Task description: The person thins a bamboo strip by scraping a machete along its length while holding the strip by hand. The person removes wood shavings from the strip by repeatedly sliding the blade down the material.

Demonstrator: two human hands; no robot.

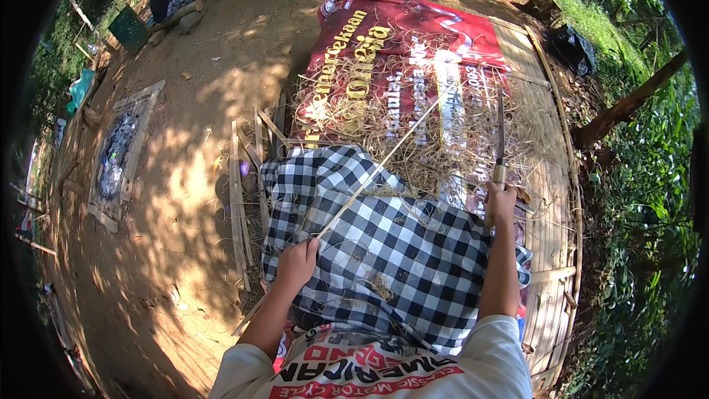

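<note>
My left hand (297, 262) is closed round the near end of a thin, pale bamboo strip (384, 163), which slants up and away to the right. In my right hand (502, 205) is the wooden handle of a long knife (501, 129), its dark, narrow blade pointing away from me. The strip and the blade are apart. Under both hands a black-and-white checkered cloth (399, 244) covers my lap, with a few shavings on it. Past the cloth, curly shavings (428, 144) lie heaped on a red printed banner (343, 41).
The banner lies on a bamboo slat platform (550, 214), whose right edge borders green plants (650, 214). Wooden sticks (238, 207) stand along its left side. On the dirt ground at left is a wood-framed ash pit (122, 151). A person (161, 0) sits far left near a green container (128, 29).
</note>
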